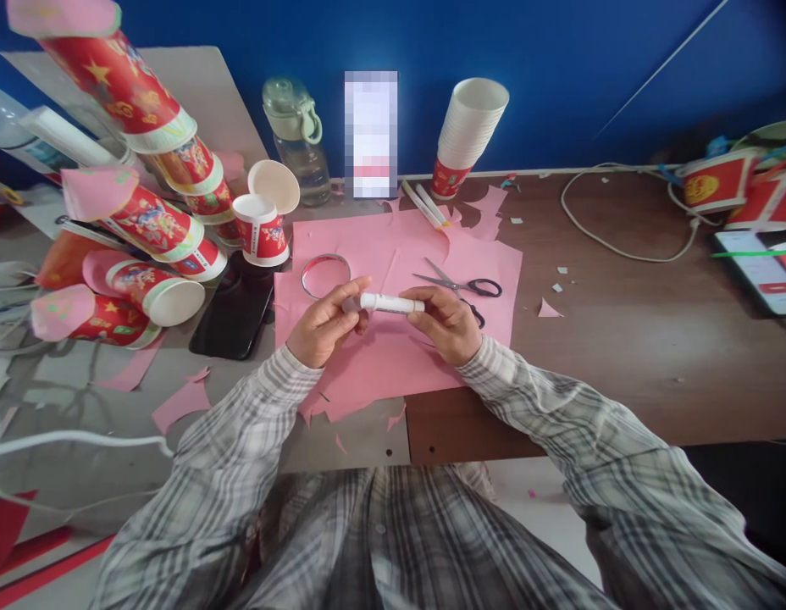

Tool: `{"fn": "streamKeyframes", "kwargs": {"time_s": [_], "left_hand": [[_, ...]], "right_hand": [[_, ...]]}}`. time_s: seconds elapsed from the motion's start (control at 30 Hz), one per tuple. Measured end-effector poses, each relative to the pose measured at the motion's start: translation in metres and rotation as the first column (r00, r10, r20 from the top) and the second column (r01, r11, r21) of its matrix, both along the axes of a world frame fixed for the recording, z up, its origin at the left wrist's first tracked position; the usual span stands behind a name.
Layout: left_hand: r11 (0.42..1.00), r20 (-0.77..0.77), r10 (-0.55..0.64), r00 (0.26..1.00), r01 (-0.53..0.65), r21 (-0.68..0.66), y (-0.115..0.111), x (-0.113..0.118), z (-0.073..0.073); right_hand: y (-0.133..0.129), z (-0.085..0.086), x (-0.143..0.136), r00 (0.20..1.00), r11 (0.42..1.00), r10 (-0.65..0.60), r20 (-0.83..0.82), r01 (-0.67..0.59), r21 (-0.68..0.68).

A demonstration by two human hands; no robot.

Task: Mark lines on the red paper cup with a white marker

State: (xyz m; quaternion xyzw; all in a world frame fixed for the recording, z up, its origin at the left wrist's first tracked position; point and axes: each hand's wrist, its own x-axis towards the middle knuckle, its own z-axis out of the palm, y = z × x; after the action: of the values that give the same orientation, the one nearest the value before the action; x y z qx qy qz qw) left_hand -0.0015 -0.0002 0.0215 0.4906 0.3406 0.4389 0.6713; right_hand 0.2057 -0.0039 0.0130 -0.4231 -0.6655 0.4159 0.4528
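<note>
Craft workspace, shown by scissors (455,286) and pink paper (355,364).

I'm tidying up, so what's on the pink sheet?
The pink sheet holds a tape ring and scissors, with pens at its far edge. Whatever the left hand and right hand cover is hidden.

Pink paper (368,364), grey-plaid sleeves (533,394)

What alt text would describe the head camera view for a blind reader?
A left hand and a right hand hold a white tube between them over pink paper, on which scissors and a tape roll lie. Red-patterned paper cups joined into towers crowd the left; a water bottle and a stack of cups stand behind.
</note>
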Motion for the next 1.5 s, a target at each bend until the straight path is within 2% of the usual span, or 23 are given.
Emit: {"fn": "streamKeyframes", "kwargs": {"time_s": [0.3,0.57,0.83,0.97,1.03,1.07,1.1,1.17,1.23,1.3,1.4,1.5], "left_hand": [[0.990,0.034,0.099,0.994,-0.102,0.102,0.004,0.001,-0.002],[0.975,-0.006,0.180,0.984,-0.178,0.132,0.002,0.003,-0.003],[0.955,-0.167,0.230,0.959,-0.190,0.226,-0.004,0.009,-0.001],[0.943,-0.214,0.248,0.945,-0.185,0.277,-0.002,0.002,0.003],[0.917,-0.296,0.308,0.904,-0.199,0.345,0.002,-0.007,0.007],[0.910,-0.359,0.310,0.881,-0.165,0.381,0.005,-0.012,0.010],[0.908,-0.446,0.288,0.847,-0.094,0.408,0.007,-0.017,0.012],[0.895,-0.623,0.198,0.757,0.119,0.429,0.011,-0.025,0.015],[0.861,-0.755,0.077,0.652,0.338,0.379,0.013,-0.029,0.014],[0.808,-0.855,0.024,0.518,0.494,0.322,0.014,-0.031,0.010],[0.776,-0.944,0.083,0.321,0.573,0.263,0.012,-0.031,0.003],[0.776,-0.965,0.113,0.235,0.586,0.234,0.009,-0.031,-0.001]], "right_hand": [[0.002,-0.001,0.002,0.999,1.000,0.004,0.032,-0.003,-0.011],[0.002,-0.001,0.002,0.997,1.000,-0.018,0.075,0.017,0.009],[0.000,0.000,0.000,0.999,1.000,0.007,0.048,-0.006,-0.027],[0.001,0.001,0.000,0.999,1.000,-0.025,0.040,0.025,-0.014],[0.002,-0.001,0.001,0.992,0.996,-0.078,0.100,0.073,0.057],[0.002,-0.002,0.002,0.983,0.989,-0.110,0.149,0.094,0.112],[0.003,-0.004,0.002,0.969,0.980,-0.140,0.206,0.105,0.170],[0.005,-0.008,0.002,0.931,0.956,-0.184,0.317,0.095,0.276],[0.007,-0.014,0.002,0.887,0.930,-0.218,0.408,0.061,0.363],[0.009,-0.018,0.002,0.833,0.904,-0.246,0.496,0.013,0.426],[0.010,-0.021,0.001,0.728,0.888,-0.285,0.623,-0.044,0.458],[0.008,-0.021,0.000,0.646,0.888,-0.339,0.684,-0.019,0.459]]}}
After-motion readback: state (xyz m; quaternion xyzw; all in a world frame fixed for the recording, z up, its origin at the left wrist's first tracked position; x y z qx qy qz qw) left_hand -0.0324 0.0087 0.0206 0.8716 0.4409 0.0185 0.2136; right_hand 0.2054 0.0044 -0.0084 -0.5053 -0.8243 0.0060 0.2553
